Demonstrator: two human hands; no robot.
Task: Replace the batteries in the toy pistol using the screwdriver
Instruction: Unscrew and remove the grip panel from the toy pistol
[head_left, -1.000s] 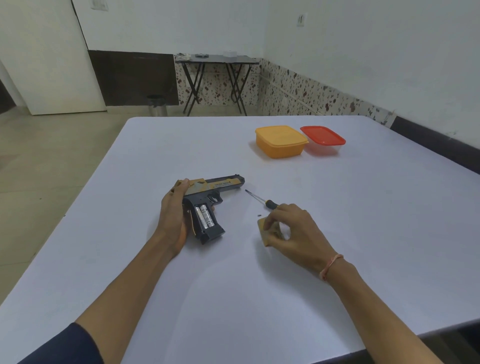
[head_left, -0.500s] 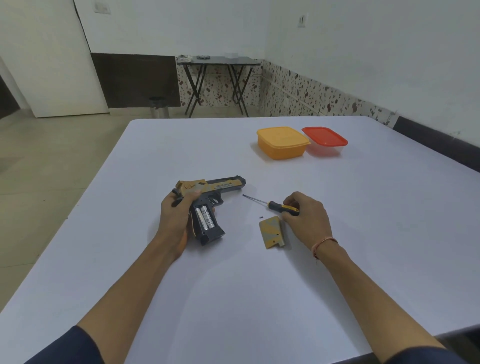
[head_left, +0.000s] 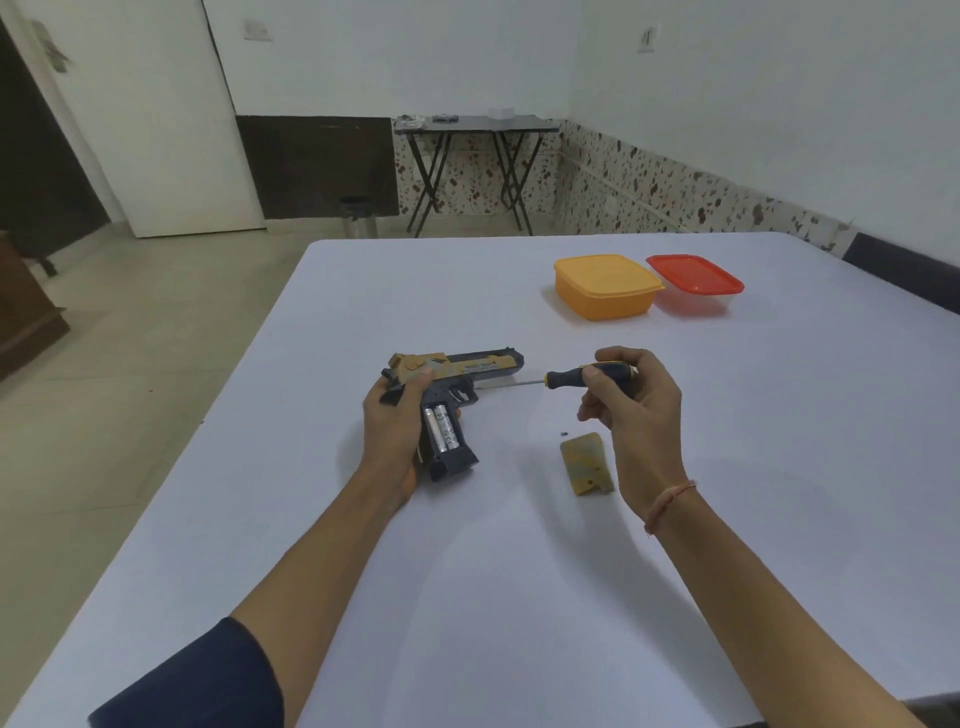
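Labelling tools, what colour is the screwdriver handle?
The screwdriver handle is black with yellow accents; head view.

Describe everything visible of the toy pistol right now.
The toy pistol looks plastic: tan slide, black frame and grip. Its barrel points right, grip toward the camera. The grip compartment is uncovered, showing two silver batteries side by side. The left hand grips its rear end. Whether its butt touches the table is unclear.
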